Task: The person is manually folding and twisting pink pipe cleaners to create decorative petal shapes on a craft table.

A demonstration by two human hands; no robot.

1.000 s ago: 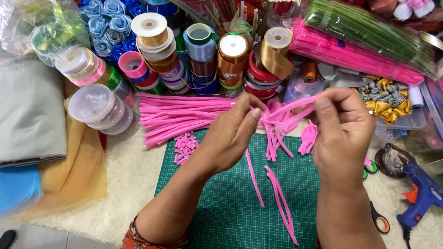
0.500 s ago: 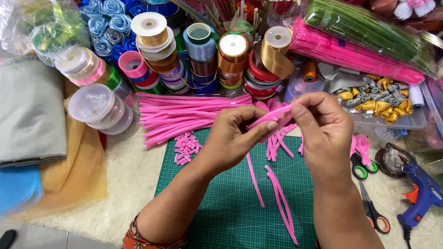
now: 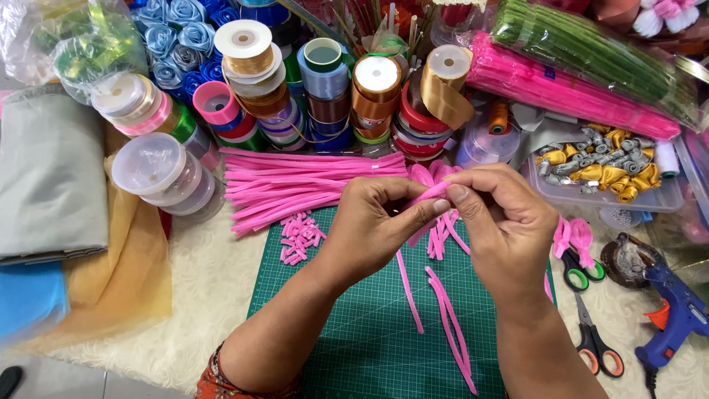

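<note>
Above green mat (image 3: 369, 340), left hand (image 3: 373, 225) and right hand (image 3: 506, 225) moved closer, both pinching pink stem (image 3: 428, 193).

Both forearms rise from the lower edge toward frame centre. Left hand (image 3: 373, 225) and right hand (image 3: 506, 225) meet just above centre, backs to the camera, fingers curled, thumb and forefinger tips pinched together.

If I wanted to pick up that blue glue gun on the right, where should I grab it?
Probably by the blue glue gun's grip, coming from above on the right. The body lies flat on the pale furry mat, its nozzle end toward the scissors, so the handle is the safer, freer part.
</note>
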